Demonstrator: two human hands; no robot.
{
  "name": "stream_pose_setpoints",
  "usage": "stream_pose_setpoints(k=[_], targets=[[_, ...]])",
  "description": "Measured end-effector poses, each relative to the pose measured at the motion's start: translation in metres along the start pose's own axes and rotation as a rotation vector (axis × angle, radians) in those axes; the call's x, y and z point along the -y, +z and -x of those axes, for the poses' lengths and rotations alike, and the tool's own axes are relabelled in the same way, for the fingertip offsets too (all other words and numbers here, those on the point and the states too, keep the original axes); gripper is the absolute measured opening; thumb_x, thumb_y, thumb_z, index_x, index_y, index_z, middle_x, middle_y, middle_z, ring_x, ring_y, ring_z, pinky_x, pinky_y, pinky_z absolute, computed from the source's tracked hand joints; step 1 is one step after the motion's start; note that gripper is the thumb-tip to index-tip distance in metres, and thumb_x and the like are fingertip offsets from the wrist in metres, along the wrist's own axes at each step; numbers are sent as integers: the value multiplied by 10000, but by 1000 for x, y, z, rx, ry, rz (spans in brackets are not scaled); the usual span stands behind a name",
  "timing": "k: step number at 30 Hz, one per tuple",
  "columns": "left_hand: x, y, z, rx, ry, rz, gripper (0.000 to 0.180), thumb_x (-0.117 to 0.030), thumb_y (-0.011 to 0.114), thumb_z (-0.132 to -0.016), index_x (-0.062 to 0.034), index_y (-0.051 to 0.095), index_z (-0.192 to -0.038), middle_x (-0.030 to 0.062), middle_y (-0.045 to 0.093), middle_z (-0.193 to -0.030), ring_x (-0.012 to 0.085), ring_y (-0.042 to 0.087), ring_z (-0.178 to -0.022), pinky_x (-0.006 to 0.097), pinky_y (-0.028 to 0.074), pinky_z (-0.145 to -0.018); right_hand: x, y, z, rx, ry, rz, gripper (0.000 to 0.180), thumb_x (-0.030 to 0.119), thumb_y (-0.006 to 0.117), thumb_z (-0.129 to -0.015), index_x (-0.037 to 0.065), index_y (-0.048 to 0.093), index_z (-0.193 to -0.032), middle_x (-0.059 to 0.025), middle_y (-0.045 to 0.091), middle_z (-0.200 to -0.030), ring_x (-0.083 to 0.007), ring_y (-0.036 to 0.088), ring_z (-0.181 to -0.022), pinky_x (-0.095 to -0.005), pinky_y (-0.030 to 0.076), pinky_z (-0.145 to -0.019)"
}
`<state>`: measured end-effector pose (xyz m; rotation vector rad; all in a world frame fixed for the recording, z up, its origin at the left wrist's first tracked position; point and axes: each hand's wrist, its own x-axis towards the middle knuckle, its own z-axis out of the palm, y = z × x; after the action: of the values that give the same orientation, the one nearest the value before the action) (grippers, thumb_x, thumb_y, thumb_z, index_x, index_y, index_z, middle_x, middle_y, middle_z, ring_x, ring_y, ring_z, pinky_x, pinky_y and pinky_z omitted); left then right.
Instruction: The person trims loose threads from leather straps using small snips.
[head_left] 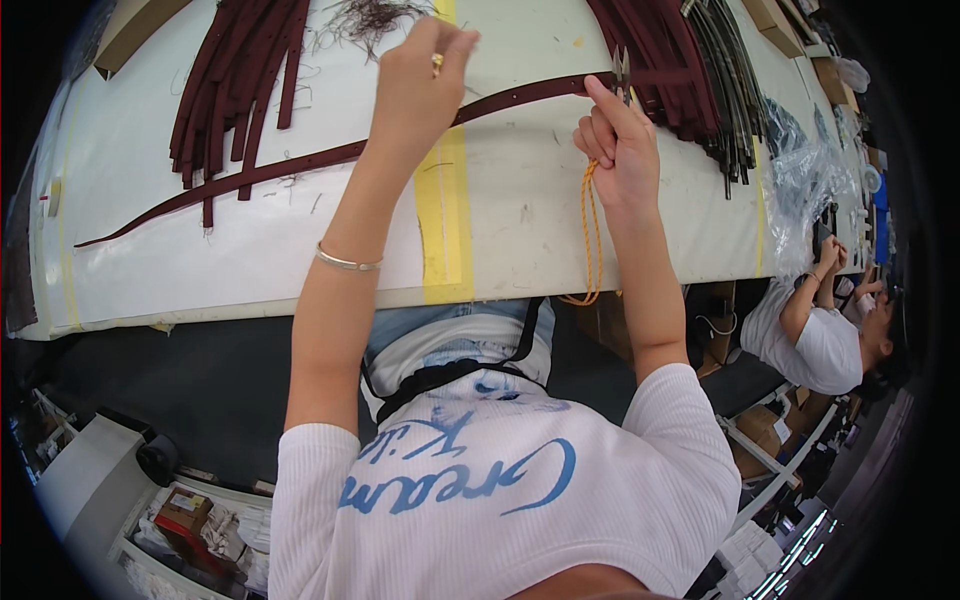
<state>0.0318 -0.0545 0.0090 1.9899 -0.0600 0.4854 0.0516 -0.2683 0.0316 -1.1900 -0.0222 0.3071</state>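
A long dark red strap point(310, 158) lies across the white table from the left to the straps on the right, passing under my left wrist. My right hand point(622, 150) is closed around small thread snips point(621, 75), whose metal blades point away from me. An orange cord point(589, 235) hangs from that hand over the table's front edge. My right index fingertip rests at the strap. Raised above the strap, my left hand point(422, 85) has its thumb and fingers pinched together beside a tangle of dark loose threads point(375, 22). Whatever the pinch holds is too small to make out.
Bundles of dark red straps point(235, 75) lie at the far left and far right point(665, 60), with black straps point(735, 95) beside the right one. Yellow tape point(443, 225) crosses the table. Clear plastic bags point(797, 180) and another person point(810, 325) are at the right.
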Motion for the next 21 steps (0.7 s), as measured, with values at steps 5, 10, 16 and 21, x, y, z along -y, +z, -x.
stream_pose_setpoints(k=[5,10,16,21], targets=[[10,-2,-15,-666,347,-483,140,-86,625,-843,-45,662,-971,59,662,-947,231,575,-914,349,452,-785,4,0,3,-15,-18,1,378,170,654,-885,147,409,-599,67,267,-443,-49,195,-401,-256,173,-457],[-21,7,4,-148,609,-304,202,-76,698,-765,-64,657,-963,47,648,-962,231,586,-906,339,449,-762,2,-2,1,-76,-33,-20,387,163,648,-888,149,399,-592,67,266,-444,-50,196,-404,-257,180,-460],[-20,13,8,-45,669,-396,158,-81,736,-731,-58,648,-861,33,661,-855,205,605,-816,320,454,-724,6,0,2,-84,-48,-48,399,152,649,-884,150,385,-584,64,265,-443,-56,204,-404,-257,192,-465],[-17,15,9,19,379,-51,90,-47,709,-781,-24,640,-835,50,682,-821,212,630,-778,297,472,-711,5,-3,1,-93,-80,-24,417,147,654,-878,154,362,-580,65,261,-443,-58,205,-404,-258,192,-467]])
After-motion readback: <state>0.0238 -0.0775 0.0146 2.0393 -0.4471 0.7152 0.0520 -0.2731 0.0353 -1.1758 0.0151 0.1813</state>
